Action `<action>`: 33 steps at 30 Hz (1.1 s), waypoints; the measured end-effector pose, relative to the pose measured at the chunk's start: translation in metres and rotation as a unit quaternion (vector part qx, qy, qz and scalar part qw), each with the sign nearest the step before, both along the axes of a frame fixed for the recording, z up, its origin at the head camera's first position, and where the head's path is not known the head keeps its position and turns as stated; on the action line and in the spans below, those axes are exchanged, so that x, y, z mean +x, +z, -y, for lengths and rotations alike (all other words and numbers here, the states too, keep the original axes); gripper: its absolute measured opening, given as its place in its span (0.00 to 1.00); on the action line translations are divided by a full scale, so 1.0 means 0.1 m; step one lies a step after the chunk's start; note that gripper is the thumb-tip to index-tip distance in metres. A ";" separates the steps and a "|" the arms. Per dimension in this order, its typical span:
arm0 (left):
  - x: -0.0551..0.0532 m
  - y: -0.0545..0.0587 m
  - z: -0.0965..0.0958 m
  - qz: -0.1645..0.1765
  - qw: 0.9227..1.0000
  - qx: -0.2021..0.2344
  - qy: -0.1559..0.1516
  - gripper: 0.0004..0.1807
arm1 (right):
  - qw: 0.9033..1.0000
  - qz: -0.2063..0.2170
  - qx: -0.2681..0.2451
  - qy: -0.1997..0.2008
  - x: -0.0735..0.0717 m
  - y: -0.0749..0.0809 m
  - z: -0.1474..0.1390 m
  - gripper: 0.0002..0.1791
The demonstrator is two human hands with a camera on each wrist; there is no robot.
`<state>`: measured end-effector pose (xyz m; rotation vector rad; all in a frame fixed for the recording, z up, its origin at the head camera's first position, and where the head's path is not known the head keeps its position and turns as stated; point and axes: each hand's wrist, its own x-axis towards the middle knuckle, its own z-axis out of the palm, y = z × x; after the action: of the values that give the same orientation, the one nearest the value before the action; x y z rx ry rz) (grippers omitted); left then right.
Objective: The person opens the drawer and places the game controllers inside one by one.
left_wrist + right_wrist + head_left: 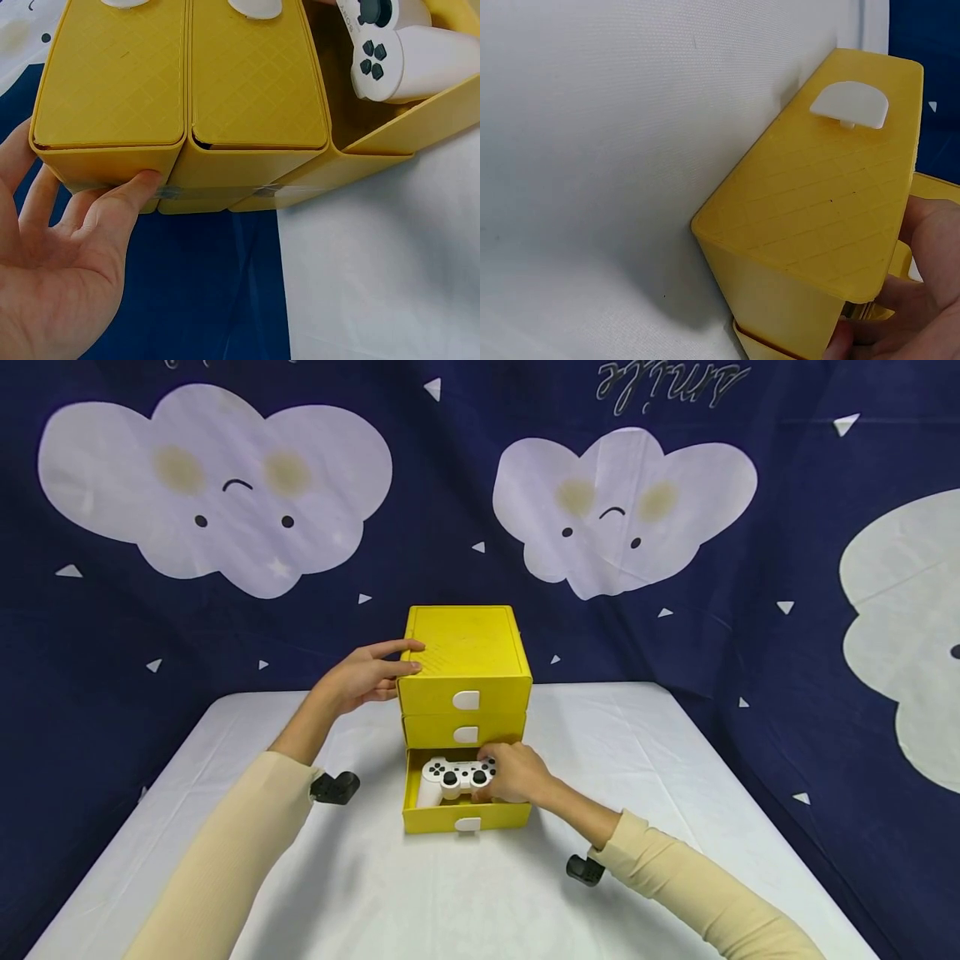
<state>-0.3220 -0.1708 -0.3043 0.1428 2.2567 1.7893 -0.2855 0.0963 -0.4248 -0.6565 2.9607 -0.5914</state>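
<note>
A yellow three-drawer box (467, 639) stands on the table with its bottom drawer (435, 821) pulled out. A white game controller (433, 787) with black sticks and buttons lies in that drawer. Reaching in from the right, my right hand (516, 774) grips the controller's right end, which the fingers partly cover. My left hand (363, 677) rests against the box's upper left edge, its fingers extended over the top. In the left wrist view the thumb (139, 187) presses the side of the box. The right wrist view shows the right hand (930, 277) behind the drawer front (817, 187).
The two upper drawers (427, 697) are closed and have white tabs (466, 700). A white cloth covers the table (637, 760). Behind it hangs a dark blue curtain (442, 485) with cloud faces. Black wrist cameras (335, 787) sit at both cuffs.
</note>
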 end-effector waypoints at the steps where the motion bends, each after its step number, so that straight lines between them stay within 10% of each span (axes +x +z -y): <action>1: 0.00 0.00 0.00 0.001 1.000 0.000 0.001 0.28 | 1.000 0.000 0.000 0.001 0.00 0.00 0.00 0.33; 24: -0.01 -0.01 0.02 -0.003 1.000 0.013 -0.010 0.28 | 0.998 0.009 -0.056 0.006 0.07 0.21 -0.14 0.29; 33: -0.03 -0.01 0.02 -0.001 1.000 0.013 -0.009 0.27 | 0.998 0.039 -0.050 -0.029 0.17 0.31 -0.35 0.43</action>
<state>-0.3246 -0.1729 -0.3052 0.1687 2.2275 1.8097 -0.2684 0.1312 -0.3936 -0.5444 2.9019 -0.7553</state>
